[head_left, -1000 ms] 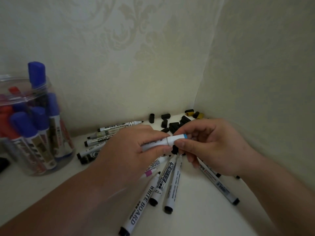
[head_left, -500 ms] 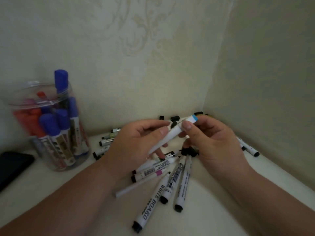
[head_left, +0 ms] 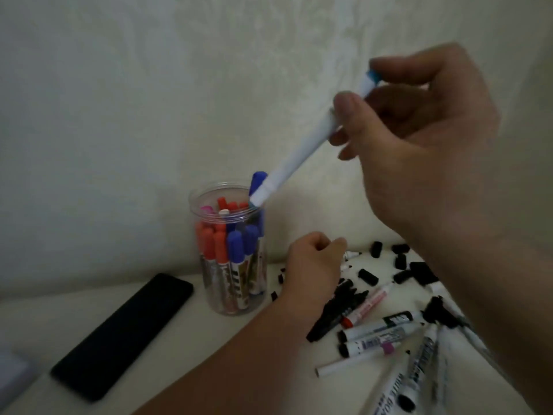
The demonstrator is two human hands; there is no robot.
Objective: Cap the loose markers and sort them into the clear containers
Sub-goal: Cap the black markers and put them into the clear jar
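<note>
Right hand (head_left: 419, 151): raised well above the bench (head_left: 149, 384), closed around the upper part of 1 white marker (head_left: 299, 157). I am pinching it between thumb and fingertips; my index finger is lying over its blue top end.

Marker position: it is slanting down and to the left, away from my palm. Its lower end is sitting at the right side of the mouth of the clear jar (head_left: 193, 202), just in front of 1 tall blue cap (head_left: 258, 181) that is sticking out above the rim. I cannot tell whether the tip is already inside the mouth or only above it.

Jar: standing upright on the bench by the wall, holding red-capped and blue-capped markers cap-up, plus 1 pink cap near the top.

Left hand (head_left: 314, 259): low, just right of the jar, its back facing me and its fingers curling downward over the pile. I cannot tell whether it is gripping anything.

Pile: loose markers (head_left: 380, 327) are lying crosswise on the bench under and to the right of my left forearm, and loose black caps (head_left: 401, 260) are lying scattered behind them toward the corner.

A black phone (head_left: 122, 336) is lying flat on the bench, left of the jar.
</note>
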